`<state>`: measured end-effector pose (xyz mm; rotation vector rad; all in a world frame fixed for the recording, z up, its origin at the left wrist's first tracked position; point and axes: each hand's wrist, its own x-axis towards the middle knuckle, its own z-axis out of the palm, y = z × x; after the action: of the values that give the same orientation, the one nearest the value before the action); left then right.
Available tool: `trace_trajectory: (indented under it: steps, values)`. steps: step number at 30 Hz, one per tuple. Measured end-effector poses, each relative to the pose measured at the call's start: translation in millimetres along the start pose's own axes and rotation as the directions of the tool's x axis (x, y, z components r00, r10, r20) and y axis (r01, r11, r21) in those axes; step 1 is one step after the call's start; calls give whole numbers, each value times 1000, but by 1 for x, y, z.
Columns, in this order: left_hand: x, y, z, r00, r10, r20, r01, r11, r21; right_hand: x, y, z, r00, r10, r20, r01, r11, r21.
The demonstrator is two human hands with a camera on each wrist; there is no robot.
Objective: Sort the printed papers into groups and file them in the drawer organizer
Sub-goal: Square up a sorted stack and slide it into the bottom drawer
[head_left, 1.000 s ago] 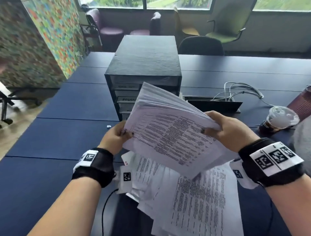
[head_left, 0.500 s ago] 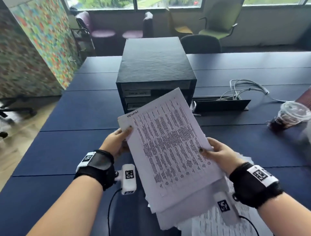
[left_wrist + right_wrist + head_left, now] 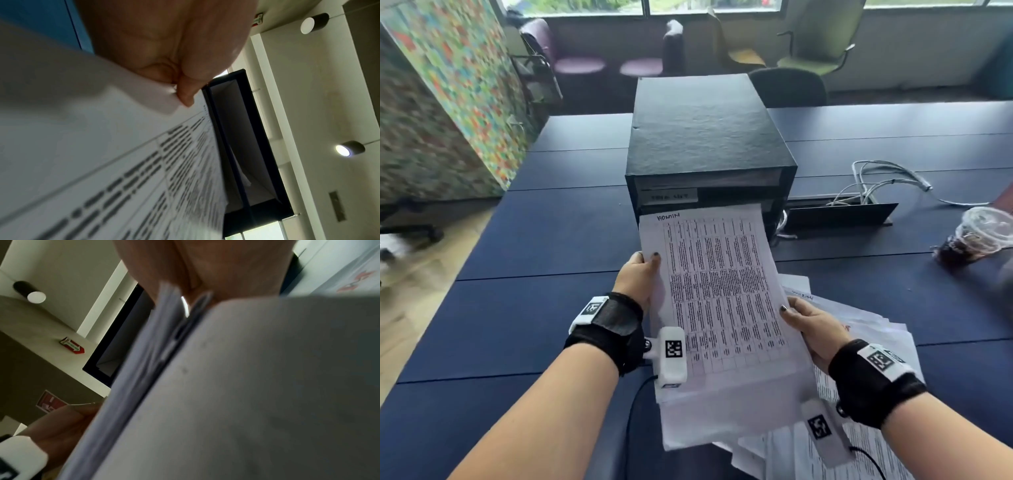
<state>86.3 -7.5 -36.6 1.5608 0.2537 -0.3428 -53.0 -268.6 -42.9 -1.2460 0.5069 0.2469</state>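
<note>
Evidently mid-filing. Thick bundle of white printed sheets with dense tabular text, top page hand-marked "ADMIN" [image 3: 717,294], held long edge forward, leading edge at 12 o'clock touching or just entering the front of the black boxy cardboard drawer organizer [image 3: 705,137]. Angled that way, by judgement, to line up with a slot below the labelled top drawer; which slot cannot be told, bundle hides the lower fronts.

Left hand [image 3: 637,279] at 9 o'clock of the bundle, pinching its left edge: thumb on top, other fingers under and out of sight. Left wrist view confirms thumb [image 3: 186,95] pressed on the paper margin, organizer opening dark just beyond. Probably steering the edge.

Right hand [image 3: 810,330] at 4 o'clock of the bundle, gripping the right edge, thumb on the printed face, fingers hidden beneath. Right wrist view shows sheet edges fanned slightly under the palm, so grip looks loose enough to let pages splay. Likely supplying the push.

Loose spread of remaining white printed papers [image 3: 866,346] lying on the dark blue table [image 3: 534,274] at 5 o'clock, under the right wrist, one bearing red writing; presumably unsorted or awaiting other slots. Task judged partly done.

Clear plastic lidded cup of dark iced drink [image 3: 976,236] at 3 o'clock, well apart from the papers. Tangle of pale cables [image 3: 883,178] at 2 o'clock beside an open table hatch.

Risk, by judgement: fanned corners catching on the slot lip.
</note>
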Motion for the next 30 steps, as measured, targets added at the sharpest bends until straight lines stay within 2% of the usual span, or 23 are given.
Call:
trace_trajectory:
  steps: [3, 9, 12, 14, 17, 18, 21, 22, 24, 25, 26, 28, 30]
  values:
    - [16, 2, 0, 1000, -7, -30, 10, 994, 113, 4, 0, 2, 999, -15, -32, 14, 999, -36]
    - [23, 6, 4, 997, -83, -5, 83, 993, 78, 18, -6, 4, 981, -155, -117, 141, 983, -117]
    - [21, 2, 0, 992, -119, 35, 117, 991, 60, 30, -23, 12, 972, -185, -143, 174, 981, -87]
    - [13, -2, -5, 983, -139, 116, 131, 989, 74, 40, -36, 17, 970, -192, -150, 184, 981, -65]
    - [-2, -7, -12, 931, -250, 267, 253, 967, 24, 56, -54, 24, 963, -217, -160, 203, 974, -99]
    - [-6, -7, -12, 931, -252, 262, 254, 967, 27, 60, -59, 27, 965, -210, -158, 199, 976, -83]
    - [-7, -1, -9, 977, -135, 167, 136, 991, 8, 66, -70, 34, 982, -157, -102, 160, 987, 29]
    - [-7, 4, -6, 989, -89, 119, 85, 996, 36, 65, -74, 34, 987, -135, -85, 135, 991, 1]
    - [0, 12, -1, 999, -19, 26, 13, 978, 209, 58, -77, 33, 995, -65, -75, 47, 974, -220]
    - [3, 15, 0, 1000, -4, 9, 2, 962, 273, 53, -77, 32, 998, -2, -63, -17, 951, -310]
    - [5, 19, 2, 1000, -6, 3, 5, 956, 292, 49, -76, 30, 997, 74, -36, -82, 942, -324]
    - [10, 26, 5, 1000, -21, 3, 20, 965, 263, 44, -75, 25, 987, 161, 14, -153, 957, -247]
    - [14, 35, 10, 999, -30, 22, 25, 973, 230, 48, -79, 24, 984, 177, 1, -175, 975, -140]
